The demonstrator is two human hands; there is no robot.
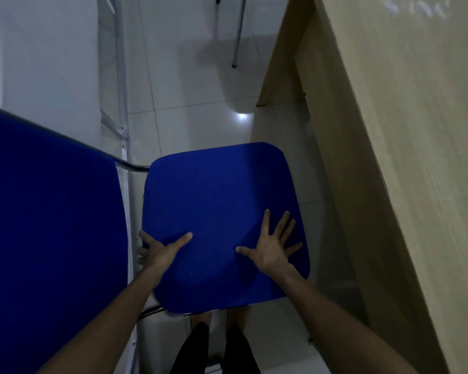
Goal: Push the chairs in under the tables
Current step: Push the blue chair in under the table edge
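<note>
The left hand (pixel 157 252) grips the blue chair seat's (pixel 219 201) left edge. The right hand (pixel 270 248) lies flat and spread on it, beside the wooden table (pixel 389 130).

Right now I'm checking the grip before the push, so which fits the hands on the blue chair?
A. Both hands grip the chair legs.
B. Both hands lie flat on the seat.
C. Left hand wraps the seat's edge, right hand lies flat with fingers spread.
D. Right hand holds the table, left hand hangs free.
C: the left hand curls over the blue seat edge, while the right hand rests spread on top.
</note>
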